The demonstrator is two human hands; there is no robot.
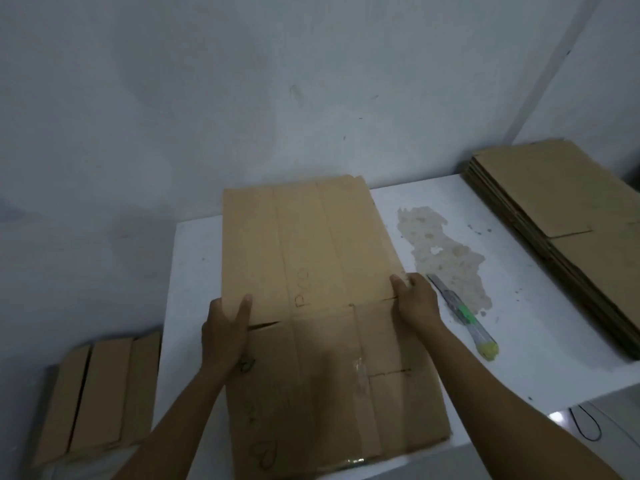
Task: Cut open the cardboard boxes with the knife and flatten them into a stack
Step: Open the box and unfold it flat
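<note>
A white bench (194,271) carries one flattened box (311,244), already cut open and lying flat in the middle. To the right of that box sits a tall stack (561,216) of finished cardboard; to its left, below the bench, more cardboard pieces (100,393) seemingly wait. The knife (464,317) lies unheld just right of the box, whose side edges the left hand (225,337) and right hand (415,303) grip, thumbs on top.
</note>
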